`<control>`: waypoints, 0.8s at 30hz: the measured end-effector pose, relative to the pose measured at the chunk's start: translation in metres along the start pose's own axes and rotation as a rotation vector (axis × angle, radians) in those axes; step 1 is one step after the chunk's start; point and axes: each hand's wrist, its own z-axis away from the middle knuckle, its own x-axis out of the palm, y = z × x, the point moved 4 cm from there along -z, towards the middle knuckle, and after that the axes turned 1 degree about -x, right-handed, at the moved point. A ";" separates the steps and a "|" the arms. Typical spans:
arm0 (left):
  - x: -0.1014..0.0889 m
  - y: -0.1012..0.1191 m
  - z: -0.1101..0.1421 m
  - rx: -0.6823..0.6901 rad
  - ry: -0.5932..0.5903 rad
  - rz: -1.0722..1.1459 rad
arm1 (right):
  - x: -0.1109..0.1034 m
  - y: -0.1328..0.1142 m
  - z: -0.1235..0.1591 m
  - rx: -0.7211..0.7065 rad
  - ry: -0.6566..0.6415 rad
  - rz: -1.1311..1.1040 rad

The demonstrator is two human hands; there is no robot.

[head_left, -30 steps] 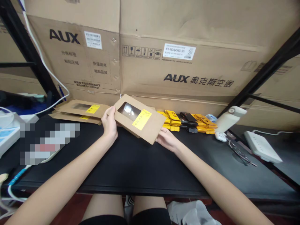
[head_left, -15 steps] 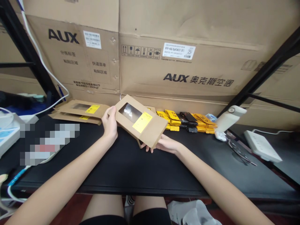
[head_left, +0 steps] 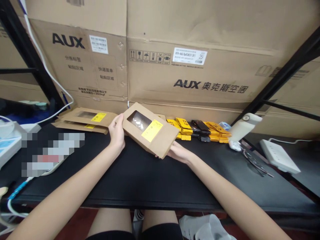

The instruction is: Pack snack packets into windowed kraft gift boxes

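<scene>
A brown cardboard box (head_left: 167, 136) with a clear window and a yellow label (head_left: 152, 130) is tilted above the black table. My left hand (head_left: 117, 131) is closed on its left edge, thumb near the upper corner. At the lower right end my right hand (head_left: 178, 151) grips the box from beneath, most of its fingers hidden behind it. Through the window (head_left: 139, 121) something shiny shows, which I cannot make out. Left of my left hand lie two flat windowed cartons (head_left: 107, 120), stacked, with yellow labels.
Yellow, black and orange packets (head_left: 200, 128) stand in a row behind the box. To the right are a white bottle (head_left: 245, 126), eyeglasses (head_left: 257, 163) and a white power strip (head_left: 278, 155). Large AUX cartons (head_left: 150, 76) form the back. A white cable (head_left: 42, 56) hangs at left.
The fingers of my right hand, which showed below the box, have moved behind it. The loose flap under the box's lower edge no longer hangs out. My left hand stays in place.
</scene>
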 end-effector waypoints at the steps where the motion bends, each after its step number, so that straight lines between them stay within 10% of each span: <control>1: 0.000 0.000 0.000 -0.006 0.002 0.004 | -0.004 -0.001 -0.002 -0.042 0.089 -0.019; 10: 0.002 -0.009 -0.002 -0.062 -0.090 -0.031 | -0.029 -0.005 -0.007 -0.273 0.531 -0.082; 24: 0.020 0.002 0.020 -0.194 -0.440 -0.237 | -0.056 -0.007 -0.010 -0.486 0.677 0.029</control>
